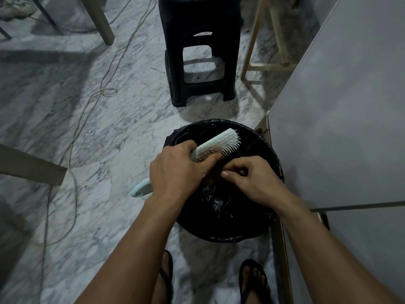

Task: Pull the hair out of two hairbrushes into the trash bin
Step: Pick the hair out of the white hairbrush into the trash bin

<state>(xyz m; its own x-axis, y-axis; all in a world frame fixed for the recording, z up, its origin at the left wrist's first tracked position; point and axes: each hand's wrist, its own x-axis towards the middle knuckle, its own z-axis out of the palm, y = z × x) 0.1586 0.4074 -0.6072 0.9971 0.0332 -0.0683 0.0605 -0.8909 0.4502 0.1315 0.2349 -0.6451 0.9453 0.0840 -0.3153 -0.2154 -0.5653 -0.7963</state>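
1. Over the trash bin (221, 234), at the centre of the view: left hand (175, 170) closed around a pale hairbrush (217, 143), fingers wrapped where handle meets head, thumb lying along the bristle side.
2. Just beside it, touching at the fingertips: right hand (249, 178) pinched shut on a dark tuft of hair (215, 172) under the bristles, knuckles bent, thumb pressed to forefinger.
3. Brush tilted, head up and away over the bin's far rim, handle end poking out below the left wrist past the bin's left edge, over bare floor.
4. Bin round, lined with a black bag, mouth open; both hands within its rim, the crumpled liner visible below them.
5. Right of the bin, nearly touching its rim: a tall grey cabinet (341, 106), its corner edge close to the right forearm; little room on that side.
6. Beyond the bin: a black plastic stool (197, 40), apart from the rim.
7. Left: open marble floor (98, 128), crossed by a loose cable (74, 137); wide room there.
8. Below: two feet in dark sandals (254, 279), near the bin's near edge.
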